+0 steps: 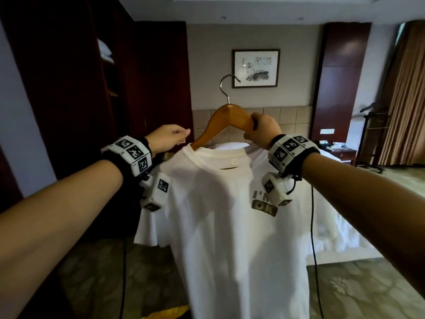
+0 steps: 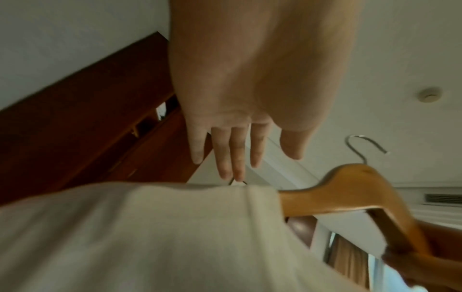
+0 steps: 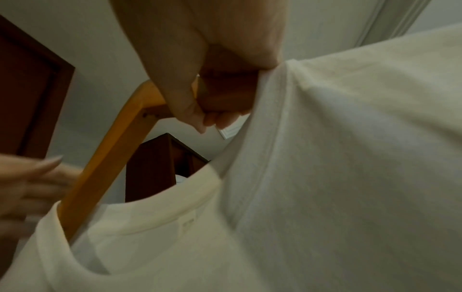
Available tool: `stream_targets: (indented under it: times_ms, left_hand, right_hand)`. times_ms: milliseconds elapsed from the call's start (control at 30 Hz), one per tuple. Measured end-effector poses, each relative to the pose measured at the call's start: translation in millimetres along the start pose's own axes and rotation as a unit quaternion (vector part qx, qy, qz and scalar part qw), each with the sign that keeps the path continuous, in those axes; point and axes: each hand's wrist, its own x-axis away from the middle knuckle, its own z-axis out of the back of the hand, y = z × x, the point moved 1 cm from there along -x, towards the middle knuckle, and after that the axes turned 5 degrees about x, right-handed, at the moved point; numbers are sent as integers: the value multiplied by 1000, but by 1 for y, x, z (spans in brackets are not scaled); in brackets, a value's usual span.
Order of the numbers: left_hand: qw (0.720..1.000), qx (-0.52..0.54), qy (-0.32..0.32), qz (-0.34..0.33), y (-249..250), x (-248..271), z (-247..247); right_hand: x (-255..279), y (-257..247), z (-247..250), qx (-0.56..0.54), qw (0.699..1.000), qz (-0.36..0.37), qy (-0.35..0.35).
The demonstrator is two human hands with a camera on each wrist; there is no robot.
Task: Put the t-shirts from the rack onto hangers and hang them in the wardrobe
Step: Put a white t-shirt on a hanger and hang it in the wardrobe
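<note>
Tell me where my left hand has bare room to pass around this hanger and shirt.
Free: the air left of the hanger, between its bare sloping arm and the dark wardrobe, where the left hand is open; also around the hook. Crowded: the hanger's right shoulder, where the right hand has its grip and the t-shirt bunches beside it.

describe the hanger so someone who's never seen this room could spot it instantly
Look at the middle of the room, in front of the framed picture on the back wall. The wooden hanger is held up there by the right hand, one arm inside the white t-shirt. It is the only honey-coloured wood with a metal hook.
</note>
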Motion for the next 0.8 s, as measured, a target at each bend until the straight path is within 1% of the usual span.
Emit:
stream_targets:
  times_ms: [67,133,267,433,533,600,667,733,800]
  left_hand:
    - [1000,13,-8,15,-22,2,4]
    - [1000,1,-8,11,-39,3,8]
    - [998,-21,-46,-44,-49,8,11]
    - [995,-25,-25,-97,-47,5,18]
    - [992,-25,-34,-118,-44,3,24]
    - [992,-22,-39,-118,-49,2,32]
    - [994,-18,-50,-100,-58,2,44]
    - [993,-23,-80,-86,-69,7,56]
    - [990,-23,-99,-98,-79,12,66]
  right_hand:
    - [-1,-4,-2,-2,1000,-3,4]
    - [-3,-9,-4,-2,1000,-3,10]
    - [-6,-18,-7,-17,1000,-8,16]
    - [-10,-29,-13,-20,1000,-5,14]
    - [-10,-40,-20,-35,999,-10,9]
    - [-10,-48,-24,-43,999,-16,4]
    - [-11,-54,-27,-53,998,-23,3]
    - [-10,-61,-32,-73,997,-25,0]
    - [-8,-71,-38,-84,996,-22,-1]
